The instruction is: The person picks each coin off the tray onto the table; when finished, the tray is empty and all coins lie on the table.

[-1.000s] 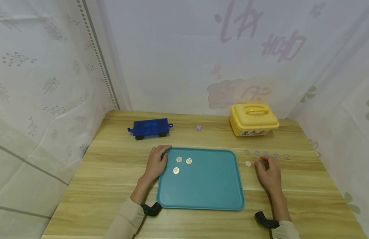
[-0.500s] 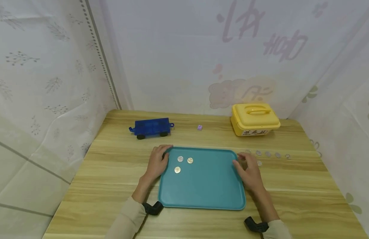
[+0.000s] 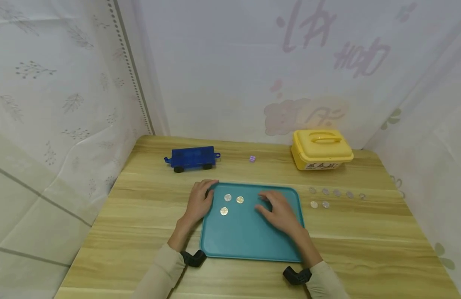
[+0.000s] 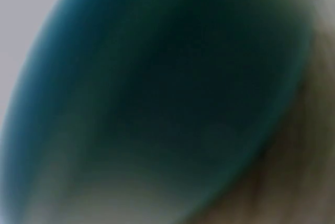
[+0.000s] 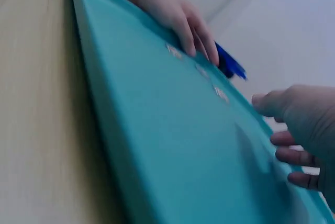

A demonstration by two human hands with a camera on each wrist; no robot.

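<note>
I see my left hand [image 3: 198, 203] resting on the far left corner of the teal tray [image 3: 249, 245], fingers curled over its rim – a grip on the tray. My right hand [image 3: 278, 211] is over the tray's far right part, fingers spread and relaxed; whether it pinches a coin I cannot tell. Three coins [image 3: 228, 197] lie on the tray between the hands, near its far left corner. The tray sits flat on the tabletop [image 3: 364, 241], in the middle. More coins [image 3: 325, 192] lie in two short rows on the wood just right of the tray. At the back stand a blue toy wagon [image 3: 192, 158], a small purple die [image 3: 252, 158] and a yellow box [image 3: 321, 149] – all well apart from my hands. The left wrist view is a blur of teal
</note>
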